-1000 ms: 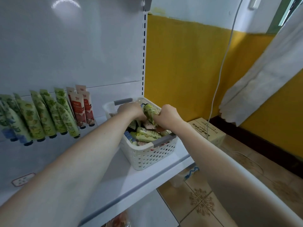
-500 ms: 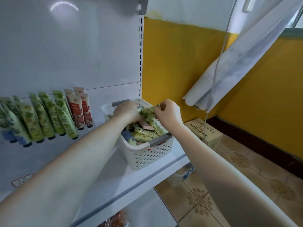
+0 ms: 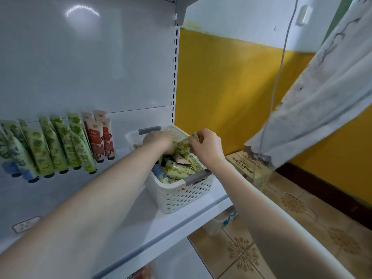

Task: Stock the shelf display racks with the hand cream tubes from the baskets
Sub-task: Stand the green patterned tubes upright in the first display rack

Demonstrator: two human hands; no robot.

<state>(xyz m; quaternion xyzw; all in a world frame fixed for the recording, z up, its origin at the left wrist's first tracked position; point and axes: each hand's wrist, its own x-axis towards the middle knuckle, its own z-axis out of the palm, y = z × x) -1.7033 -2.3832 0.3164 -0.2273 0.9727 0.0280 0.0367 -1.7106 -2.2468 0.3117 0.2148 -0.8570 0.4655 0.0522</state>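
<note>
Hand cream tube (image 3: pixel 184 145) lies crosswise just above the basket (image 3: pixel 181 196), held at both ends: right grip (image 3: pixel 207 147) pinches its flat end, left grip (image 3: pixel 158 139) clasps the other; hanging tubes (image 3: pixel 50 146) sit leftward, nearer the left arm.

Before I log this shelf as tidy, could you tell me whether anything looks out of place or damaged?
The curtain on the right looks worn: its lower edge is ragged and its cloth marked, above the cardboard box on the floor. On the shelf nothing stands out; the tubes in the basket merely lie jumbled.
</note>
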